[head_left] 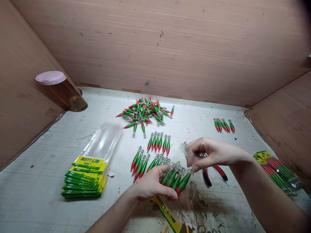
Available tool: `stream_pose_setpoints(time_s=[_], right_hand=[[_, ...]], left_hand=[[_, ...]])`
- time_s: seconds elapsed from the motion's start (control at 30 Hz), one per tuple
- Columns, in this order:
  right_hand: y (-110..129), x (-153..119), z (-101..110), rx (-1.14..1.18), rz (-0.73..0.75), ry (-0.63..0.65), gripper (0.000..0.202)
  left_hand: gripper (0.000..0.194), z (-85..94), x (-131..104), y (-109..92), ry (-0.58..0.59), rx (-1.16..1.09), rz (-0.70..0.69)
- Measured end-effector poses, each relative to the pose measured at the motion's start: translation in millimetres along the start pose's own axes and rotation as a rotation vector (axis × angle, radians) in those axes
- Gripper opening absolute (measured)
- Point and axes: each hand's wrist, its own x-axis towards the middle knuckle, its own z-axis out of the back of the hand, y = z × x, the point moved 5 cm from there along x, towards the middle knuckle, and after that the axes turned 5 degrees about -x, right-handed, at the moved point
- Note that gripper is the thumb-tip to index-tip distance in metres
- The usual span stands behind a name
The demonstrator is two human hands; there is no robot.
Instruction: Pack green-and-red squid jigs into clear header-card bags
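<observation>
My left hand [155,183] is closed around several green-and-red squid jigs [173,178], their hooked crowns pointing up. Thumb and fingers of my right hand [205,153] pinch the hook crown of the rightmost green-and-red squid jig [184,183], beside the others. A yellow "BCT LURE" packet header [167,213] lies beneath my left hand; whether the held jigs are inside its clear plastic I cannot tell. Behind my left hand, more squid jigs [141,163] lie side by side, and a row of them [159,142] sits farther back. Red-and-black pliers [207,178] rest partly hidden under my right hand.
A heap of squid jigs [143,113] lies at the back. Stacked clear packets [84,178] with yellow-green headers are at left, near a lidded drink cup [64,92]. Several jigs [223,125] lie back right; filled packets [277,171] lie at right. Cardboard walls [157,48] enclose the table.
</observation>
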Motion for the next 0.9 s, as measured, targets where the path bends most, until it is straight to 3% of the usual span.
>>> stream_pose_setpoints(time_s=[0.27,0.47,0.57,0.67,0.77,0.9], right_hand=[[-2,7,-8,-0.093,0.002,0.019,0.024],[-8,9,-9,-0.033,-0.057,-0.113,0.025],[-12,11,-6,-0.015,-0.016,-0.139,0.028],[-30,15,15,-0.164,-0.056,-0.348,0.029],[-61,15,39,-0.369,-0.234,-0.608,0.017],[-90,22,41,-0.472,-0.384,-0.591,0.009]], left_hand=[[0.064,1.1,0,2,0.009,-0.015,0.008],[0.060,2.3,0,1,-0.022,-0.044,-0.015],[0.059,2.8,-1,-3,-0.047,-0.042,-0.042],[0.059,8.3,-4,-11,-0.121,-0.020,-0.077],[0.061,18.0,-10,-24,-0.258,0.005,-0.174],[0.057,27.1,-15,-34,-0.425,0.000,-0.290]])
